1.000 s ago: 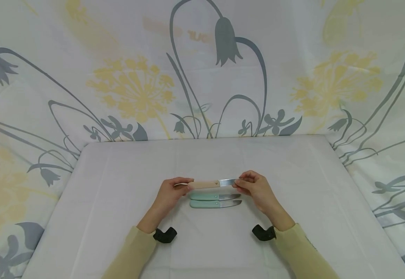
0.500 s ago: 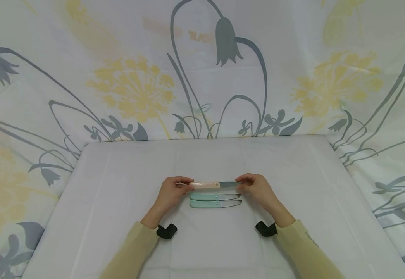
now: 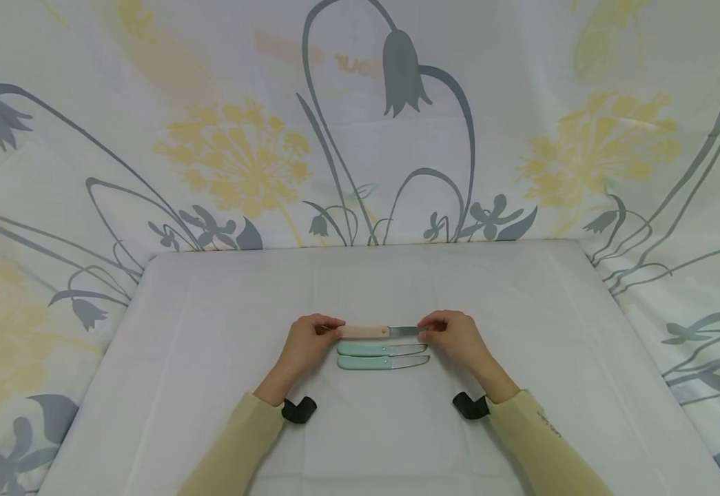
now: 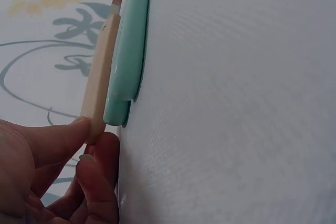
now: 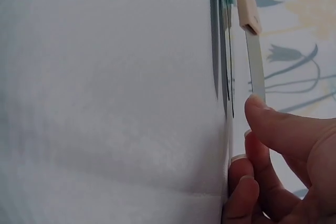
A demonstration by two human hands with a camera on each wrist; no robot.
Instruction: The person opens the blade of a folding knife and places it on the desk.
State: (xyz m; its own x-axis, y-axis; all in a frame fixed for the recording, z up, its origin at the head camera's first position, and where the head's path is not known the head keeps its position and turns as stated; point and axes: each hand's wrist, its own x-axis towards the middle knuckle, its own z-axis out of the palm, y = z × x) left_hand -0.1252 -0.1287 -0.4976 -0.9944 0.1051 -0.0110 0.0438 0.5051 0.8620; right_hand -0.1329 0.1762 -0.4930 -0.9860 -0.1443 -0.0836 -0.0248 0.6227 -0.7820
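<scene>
A knife with a beige handle [image 3: 364, 332] spans the space between both hands, its blade toward the right. My left hand [image 3: 309, 342] pinches the handle's end between thumb and fingers, as the left wrist view also shows. At the other end my right hand [image 3: 457, 337] pinches the blade tip [image 5: 255, 69]; the tip itself is hidden by the fingers. Just nearer to me, two knives with mint green handles lie side by side on the white table: the farther green knife [image 3: 362, 350] and the nearer green knife [image 3: 364, 363]. Their blades point right too.
The white cloth-covered table [image 3: 360, 441] stretches out around the knives. Behind it hangs a curtain [image 3: 508, 138] with grey and yellow flowers, also along both sides. A black wrist mount sits at each cuff, the left mount [image 3: 300, 410] and the right mount [image 3: 470, 406].
Both hands have brought the beige knife slightly toward me, closer to the green knives, and its blade has levelled out. The green knives have stayed where they were.
</scene>
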